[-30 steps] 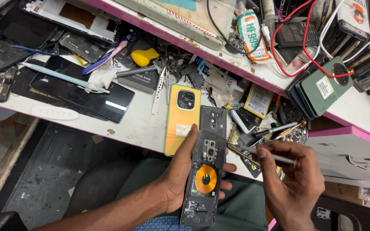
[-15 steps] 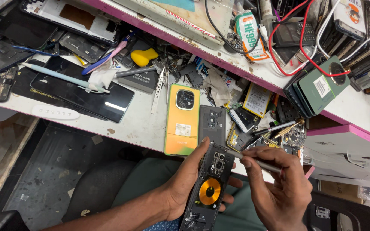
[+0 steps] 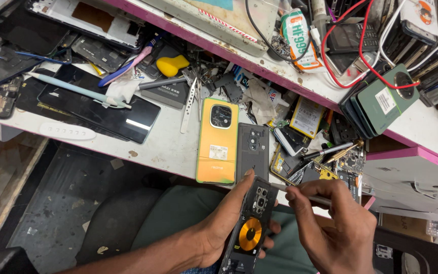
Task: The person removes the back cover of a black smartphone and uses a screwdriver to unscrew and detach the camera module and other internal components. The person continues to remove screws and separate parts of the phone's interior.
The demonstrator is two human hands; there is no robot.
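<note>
Two hands work over an opened phone [image 3: 252, 223] held below the desk [image 3: 168, 144] edge. The left hand [image 3: 224, 226] wraps around the phone from beneath, thumb lying along its left side, fingertips curling past its right side. The phone's back is off, showing camera modules up top and an orange round coil under them. The right hand [image 3: 338, 228], to the phone's right, pinches a thin metal tool [image 3: 300, 194] whose tip reaches the phone's upper right edge. Just above the phone, on the desk, lie an orange phone [image 3: 218, 141] and, touching it, a dark back cover [image 3: 252, 151].
</note>
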